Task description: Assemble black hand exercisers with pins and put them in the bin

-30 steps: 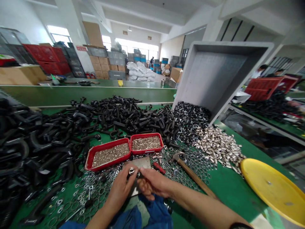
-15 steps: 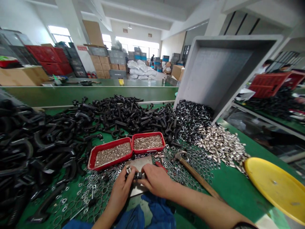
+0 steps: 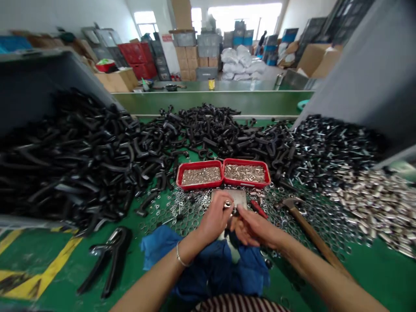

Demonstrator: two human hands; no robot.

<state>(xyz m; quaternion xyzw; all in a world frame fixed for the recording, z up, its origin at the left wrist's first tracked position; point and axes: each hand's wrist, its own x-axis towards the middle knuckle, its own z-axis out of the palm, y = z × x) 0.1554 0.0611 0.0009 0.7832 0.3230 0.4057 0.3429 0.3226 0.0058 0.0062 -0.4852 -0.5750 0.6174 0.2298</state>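
Note:
Over a small metal plate (image 3: pixel 239 197), my left hand (image 3: pixel 211 219) is closed around a small black part with a shiny metal sleeve (image 3: pixel 227 203) at its end. Close against it, my right hand (image 3: pixel 255 226) has its thumb and forefinger pinched at the part's other side, the remaining fingers curled. What those right fingertips grip is blurred and mostly hidden. A red-handled tool (image 3: pixel 259 209) lies just beyond my right hand. Behind the plate stand two red trays, the left tray (image 3: pixel 199 187) and the right tray (image 3: pixel 247 184), both filled with small metal pins.
A hammer (image 3: pixel 302 219) and scattered metal rings (image 3: pixel 328 225) lie to the right. Heaped black handles (image 3: pixel 97 147) spread left and behind; black screws (image 3: pixel 338 143) and metal sleeves (image 3: pixel 386 199) pile at right. Blue cloth (image 3: pixel 214 268) covers my lap. A two-handled black clamp (image 3: pixel 108 260) lies front left.
My view has turned left and down, bringing the black clamp and left bin into sight. Both hands remain together over the plate, with the right hand turned and its fingers more curled underneath.

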